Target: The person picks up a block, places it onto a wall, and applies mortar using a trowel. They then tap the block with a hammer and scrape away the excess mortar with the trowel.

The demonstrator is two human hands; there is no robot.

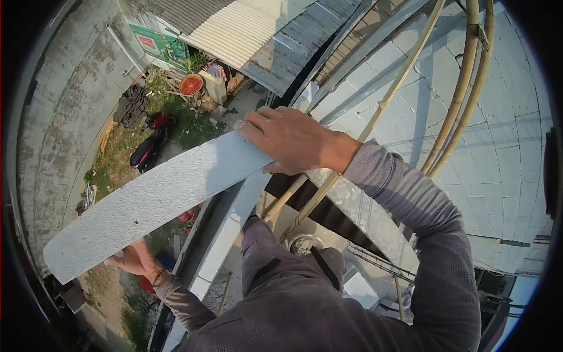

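Observation:
A long white aerated concrete block [158, 196] stretches across the left of the view, its broad rough face up and its shape curved by the lens. My right hand [293, 141] grips its near right end, fingers wrapped over the top edge. Under the lower edge, my left hand [138, 258] supports the block from below, with its fingertips partly hidden behind it. The top of a narrow white block wall [226, 229] runs beneath the block, in front of my legs. Whether the block touches that wall I cannot tell.
Bamboo poles [404, 82] slant along the right, before a white block wall [469, 152]. A bucket of grey mortar [305, 243] stands by my feet. Far below lie a motorbike [151, 144], a red-filled basin [190, 85] and a corrugated roof [252, 29].

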